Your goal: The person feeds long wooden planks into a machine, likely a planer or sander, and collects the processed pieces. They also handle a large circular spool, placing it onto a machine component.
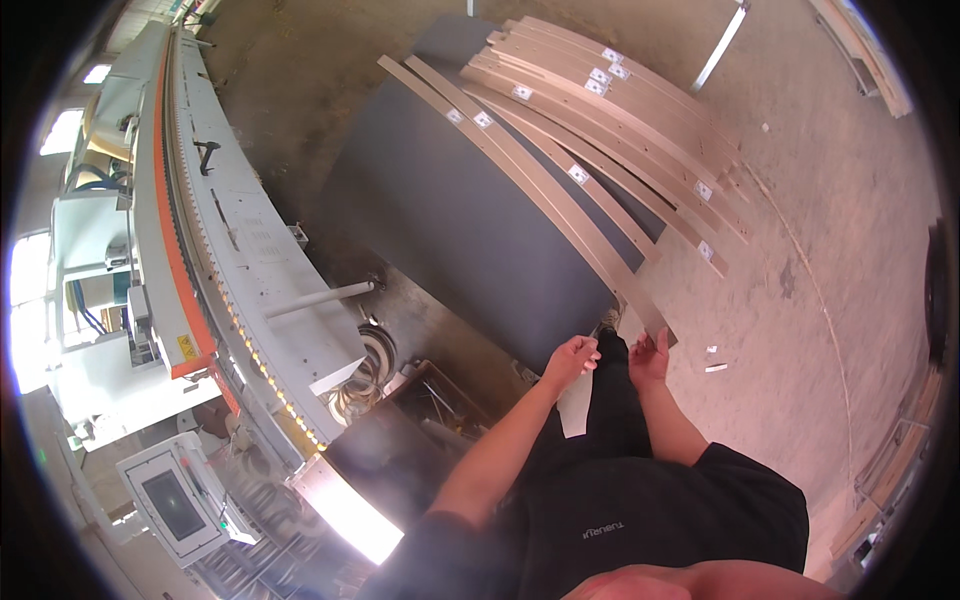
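Observation:
My right hand [649, 357] is at the near end of a long wood-coloured strip [570, 219], its fingers against the end that juts past the dark grey panel surface [450, 225]. To its left, my left hand [571, 363] is raised with curled fingers; whether something small is pinched in it is unclear. A pale patch [575, 409] shows below that hand, and I cannot tell if it is a sheet or floor between my legs. Another strip [420, 90] lies alongside the first. More strips with white printed labels [577, 174] lie to the right on the panel.
A pile of labelled boards [592, 75] covers the panel's far right. Along the left runs a long white machine [262, 277] with an orange rail [174, 247] and a control screen [172, 504]. A coiled roll [367, 360] and an open bin [442, 397] stand beside it.

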Available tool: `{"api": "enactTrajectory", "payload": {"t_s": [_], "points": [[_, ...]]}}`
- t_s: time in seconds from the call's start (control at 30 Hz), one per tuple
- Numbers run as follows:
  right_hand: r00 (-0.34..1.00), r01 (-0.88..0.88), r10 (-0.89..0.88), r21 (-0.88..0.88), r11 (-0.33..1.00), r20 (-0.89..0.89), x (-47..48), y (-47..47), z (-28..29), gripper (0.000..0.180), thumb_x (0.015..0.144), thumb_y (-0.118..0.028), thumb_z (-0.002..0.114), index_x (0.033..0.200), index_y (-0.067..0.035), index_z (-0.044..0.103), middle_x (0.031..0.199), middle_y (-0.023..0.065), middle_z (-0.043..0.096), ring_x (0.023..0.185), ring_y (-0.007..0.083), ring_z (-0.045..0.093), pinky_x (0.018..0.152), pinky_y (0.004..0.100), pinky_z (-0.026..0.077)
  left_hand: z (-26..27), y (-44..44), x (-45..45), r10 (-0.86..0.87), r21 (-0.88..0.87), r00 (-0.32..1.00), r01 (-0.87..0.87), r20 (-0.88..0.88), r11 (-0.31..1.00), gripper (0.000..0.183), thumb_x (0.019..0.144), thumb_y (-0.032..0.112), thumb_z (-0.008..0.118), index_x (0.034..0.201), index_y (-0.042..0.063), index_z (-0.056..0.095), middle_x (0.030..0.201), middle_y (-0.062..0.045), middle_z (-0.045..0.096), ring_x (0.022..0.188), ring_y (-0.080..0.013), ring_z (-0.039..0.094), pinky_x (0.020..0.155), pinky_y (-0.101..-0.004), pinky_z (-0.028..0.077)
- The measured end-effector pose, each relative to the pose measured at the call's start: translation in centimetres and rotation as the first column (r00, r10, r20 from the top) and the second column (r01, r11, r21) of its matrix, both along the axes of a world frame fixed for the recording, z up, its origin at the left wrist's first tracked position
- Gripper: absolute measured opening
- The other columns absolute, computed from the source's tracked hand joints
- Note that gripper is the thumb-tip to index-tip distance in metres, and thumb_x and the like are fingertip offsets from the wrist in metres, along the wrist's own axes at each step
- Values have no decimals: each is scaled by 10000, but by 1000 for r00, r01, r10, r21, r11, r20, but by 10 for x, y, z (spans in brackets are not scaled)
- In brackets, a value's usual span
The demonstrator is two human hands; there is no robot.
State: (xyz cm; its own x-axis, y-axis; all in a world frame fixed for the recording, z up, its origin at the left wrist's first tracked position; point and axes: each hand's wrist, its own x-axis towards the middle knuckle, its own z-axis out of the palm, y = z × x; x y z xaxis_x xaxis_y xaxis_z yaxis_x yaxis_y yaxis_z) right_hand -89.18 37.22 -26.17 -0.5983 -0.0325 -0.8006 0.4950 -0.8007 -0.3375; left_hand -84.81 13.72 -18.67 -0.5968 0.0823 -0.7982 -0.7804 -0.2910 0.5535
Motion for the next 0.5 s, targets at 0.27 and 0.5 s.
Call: {"api": "enactTrajectory", "payload": {"t_s": [0.27, 0.5], "points": [[990, -143, 144, 198, 970, 9, 130, 65, 152, 262, 998, -423, 741, 1107, -194, 675, 855, -68, 644, 702, 103, 588, 663, 315, 501, 59, -39, 27, 62, 149, 994, -48, -90, 988, 407, 1110, 412, 537, 1306, 68, 629, 1095, -42, 719, 949, -150, 677, 851, -316, 543], [983, -179, 180, 469, 865, 43, 284, 63, 309, 305, 1009, -312, 734, 1229, -124, 637, 684, 11, 610, 627, 175, 628, 654, 370, 554, 42, -25, -33, 509, 613, 851, -471, 127, 635, 394, 1098, 397, 556, 1230, 33, 630, 1129, -81, 739, 1023, -267, 707, 965, -409, 538]]}}
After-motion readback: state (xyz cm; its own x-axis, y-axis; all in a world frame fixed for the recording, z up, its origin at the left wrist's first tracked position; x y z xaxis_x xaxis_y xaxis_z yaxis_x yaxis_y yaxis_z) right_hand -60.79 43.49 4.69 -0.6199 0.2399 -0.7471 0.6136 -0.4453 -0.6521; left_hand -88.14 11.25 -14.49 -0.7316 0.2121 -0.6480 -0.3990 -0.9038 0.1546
